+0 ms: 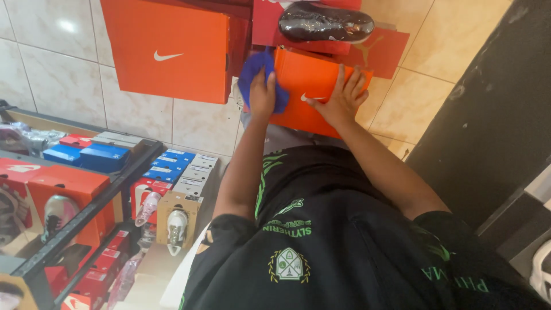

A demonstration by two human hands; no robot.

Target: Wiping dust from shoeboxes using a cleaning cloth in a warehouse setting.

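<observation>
I look down at two bare arms that reach out to an orange box (313, 86). The box rests on the lap, just past the black shirt (333, 241). It lies tilted. Its long side runs from the upper left to the lower right, and one corner points up toward the wall. The big flat side faces me.

My left hand (263, 95) is on the left end of the box. Its fingers are curled shut around a blue cloth (255, 72), and the cloth is pressed on the box edge. The cloth sticks out above and beside the hand.

My right hand (343, 97) lies flat on the box. Its fingers are spread open and point up and away from me. The palm touches the orange side. It grips nothing.

A dark shoe (325, 23) sits on red boxes (379, 51) just above the orange box. A bigger orange box (172, 49) leans on the tiled wall (57, 63) to the left.

Far to the left stands a dark shelf (86, 215). It holds blue boxes (103, 156), small red boxes and a white shoe (177, 227) in a brown box. These are well apart from the hands.
</observation>
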